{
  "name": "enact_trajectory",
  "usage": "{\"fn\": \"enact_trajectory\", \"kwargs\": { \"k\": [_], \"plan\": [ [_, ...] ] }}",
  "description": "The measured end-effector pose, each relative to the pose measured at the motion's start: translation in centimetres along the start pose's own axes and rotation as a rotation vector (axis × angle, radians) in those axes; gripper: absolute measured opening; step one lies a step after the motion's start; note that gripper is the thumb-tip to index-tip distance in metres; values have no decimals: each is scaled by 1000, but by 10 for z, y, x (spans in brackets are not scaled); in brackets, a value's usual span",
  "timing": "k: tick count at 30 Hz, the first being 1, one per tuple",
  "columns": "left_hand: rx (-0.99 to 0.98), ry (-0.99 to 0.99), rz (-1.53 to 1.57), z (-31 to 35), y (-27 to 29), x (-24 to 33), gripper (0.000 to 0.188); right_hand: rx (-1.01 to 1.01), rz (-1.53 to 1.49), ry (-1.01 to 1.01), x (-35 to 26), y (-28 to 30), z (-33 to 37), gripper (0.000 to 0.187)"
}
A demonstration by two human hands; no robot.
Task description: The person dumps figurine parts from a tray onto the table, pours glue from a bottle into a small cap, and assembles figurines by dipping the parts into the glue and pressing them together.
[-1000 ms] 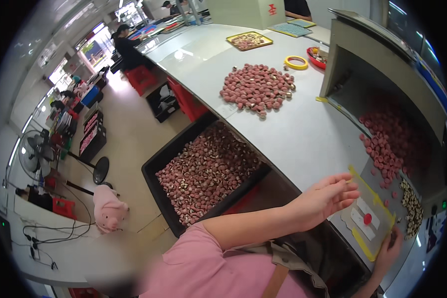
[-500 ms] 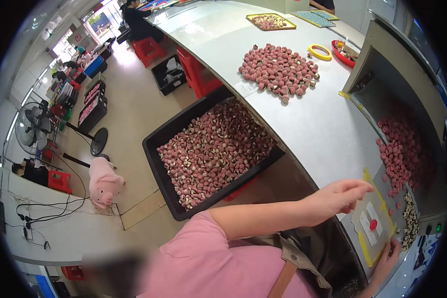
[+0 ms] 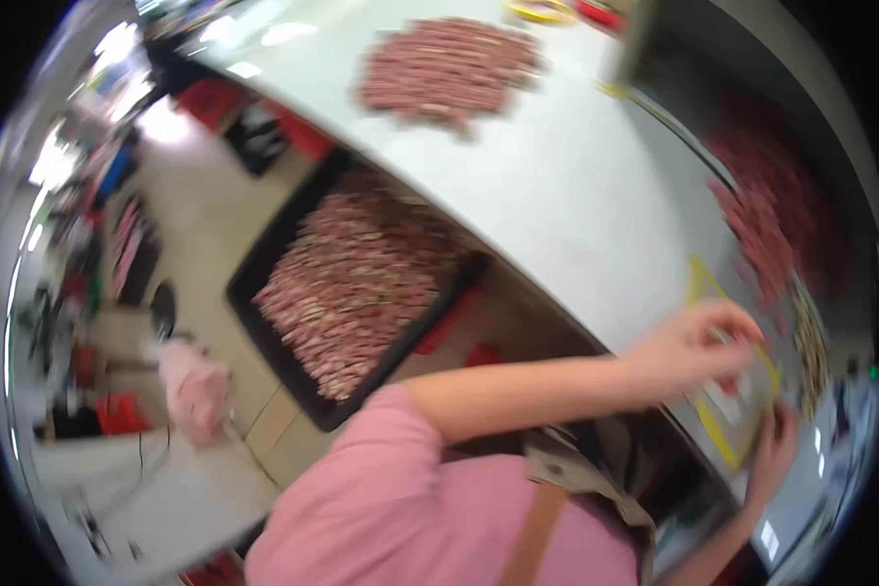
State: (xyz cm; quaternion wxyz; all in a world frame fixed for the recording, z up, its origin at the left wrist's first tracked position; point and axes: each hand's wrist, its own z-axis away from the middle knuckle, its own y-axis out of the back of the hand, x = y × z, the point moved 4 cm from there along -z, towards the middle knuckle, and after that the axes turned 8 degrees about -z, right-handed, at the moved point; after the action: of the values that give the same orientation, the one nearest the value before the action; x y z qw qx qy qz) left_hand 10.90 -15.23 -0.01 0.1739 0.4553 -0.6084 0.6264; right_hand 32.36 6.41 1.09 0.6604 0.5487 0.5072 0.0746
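The view is smeared by motion. My left hand (image 3: 695, 347) is over the yellow-taped work patch (image 3: 718, 430) at the table's right edge, its fingers bent. Blur hides whether anything sits between them. Close under its fingertips is a small red piece (image 3: 729, 387) on a white patch (image 3: 721, 402). My right hand (image 3: 774, 444) is at the patch's near right border, its fingertips too blurred to read. Beyond the hands lie loose red pieces (image 3: 767, 239) inside a grey open-fronted box (image 3: 689, 63), and a strip of small black-and-cream pieces (image 3: 809, 352).
A heap of pink-red round pieces (image 3: 449, 68) lies on the white table (image 3: 566, 176). Left of the table stands a black crate (image 3: 259, 356) filled with similar pieces. A pink plush pig (image 3: 195, 391) is further left. A yellow ring (image 3: 542, 10) sits at the far edge.
The whole view has swung, moving the heap and crate up and left. My left hand's fingers have bent and come down nearer the red piece. My right hand stays by the patch.
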Motion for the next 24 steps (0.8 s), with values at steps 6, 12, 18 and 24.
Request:
{"fn": "enact_trajectory", "kwargs": {
  "k": [6, 12, 18, 24],
  "plan": [
    [310, 168, -76, -49, 42, -17, 38, 42, -72, 36, -1, -39, -72, 18],
    [244, 168, 85, -72, 43, -32, 36, 49, -12, 13, 2, -29, -78, 18],
    [234, 183, -23, -73, 50, -45, 34, -12, -308, 30, -22, -38, -80, 17],
    [222, 201, 77, -75, 45, -52, 34, -87, -248, 249, -55, -56, -87, 19]
  ]
}}
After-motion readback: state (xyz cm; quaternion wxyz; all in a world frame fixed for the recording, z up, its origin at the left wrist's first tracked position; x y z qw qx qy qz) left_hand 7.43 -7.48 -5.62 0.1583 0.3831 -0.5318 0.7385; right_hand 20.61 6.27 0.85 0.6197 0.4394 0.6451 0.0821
